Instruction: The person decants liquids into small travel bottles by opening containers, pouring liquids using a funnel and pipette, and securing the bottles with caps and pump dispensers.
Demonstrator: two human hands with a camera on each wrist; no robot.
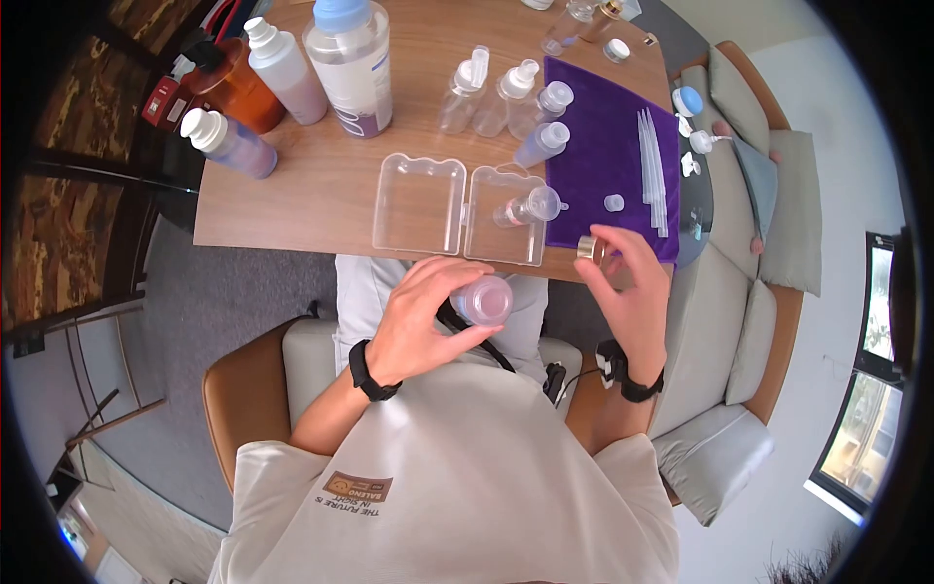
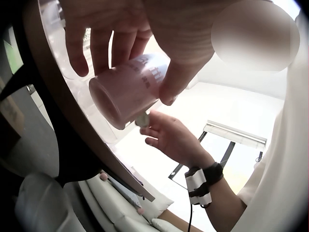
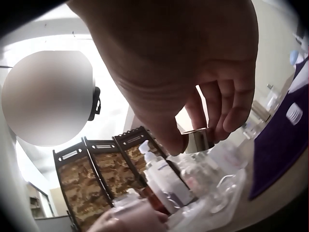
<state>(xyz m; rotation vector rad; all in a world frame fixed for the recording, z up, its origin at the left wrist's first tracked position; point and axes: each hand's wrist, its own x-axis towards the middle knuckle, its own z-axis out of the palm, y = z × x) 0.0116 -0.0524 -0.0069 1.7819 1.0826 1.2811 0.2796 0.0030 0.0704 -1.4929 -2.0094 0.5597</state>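
In front of the table edge, my left hand (image 1: pixel 413 316) grips a short, pink translucent bottle (image 1: pixel 489 300) around its side. Printed lettering shows on the bottle (image 2: pixel 128 89) in the left wrist view, with fingers on one side and the thumb on the other. My right hand (image 1: pixel 634 282) is off to the right, near the table's front edge, and pinches a gold metallic cap (image 1: pixel 586 249) between thumb and fingertips. The shiny side of the cap (image 3: pixel 199 141) shows in the right wrist view. Cap and bottle are apart.
An opened clear plastic case (image 1: pixel 420 206) holds a small clear bottle (image 1: pixel 530 206) in its right half. Plastic droppers (image 1: pixel 654 175) and a small white cap (image 1: pixel 614 202) lie on a purple cloth (image 1: pixel 593 127). Several bottles, including a large pump bottle (image 1: pixel 355 78), stand behind.
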